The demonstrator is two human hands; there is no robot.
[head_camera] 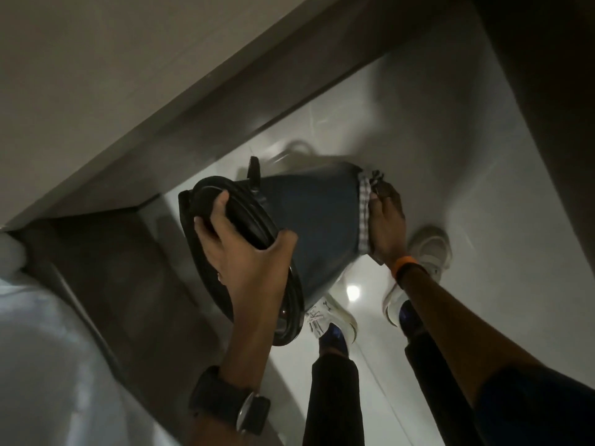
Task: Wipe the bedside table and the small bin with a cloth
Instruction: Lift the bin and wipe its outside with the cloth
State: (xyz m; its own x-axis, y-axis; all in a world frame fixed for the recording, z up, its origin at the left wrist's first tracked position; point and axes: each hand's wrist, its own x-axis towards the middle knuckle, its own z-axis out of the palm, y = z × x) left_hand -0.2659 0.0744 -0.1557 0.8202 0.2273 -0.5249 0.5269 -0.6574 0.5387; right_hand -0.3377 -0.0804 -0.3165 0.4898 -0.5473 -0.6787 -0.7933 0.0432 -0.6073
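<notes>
At the lid end, left hand [240, 252] is the grip on the small bin [317, 220]: fingers curled over the black lid [244, 226], thumb under the rim, clamped and carrying the weight. Bin is off the floor [450, 156], tipped on its side, long axis running from the lid near the person out to the base, away and to the right. Right hand [386, 223] is at that far end, flat against the base, pinning the checked cloth [364, 214] between palm and bin; cloth tail bunches above the fingers. So right hand is nearer the surface being wiped, left only steadies. Lid looks shut; contents not visible. Pedal [254, 170] sticks up by the lid. Judgement: base wipe in progress, next stroke runs around the base or back along the wall toward the lid. Bench not clearly identifiable; dark ledge at left may be it. Risk: lid-only hold could slip.
</notes>
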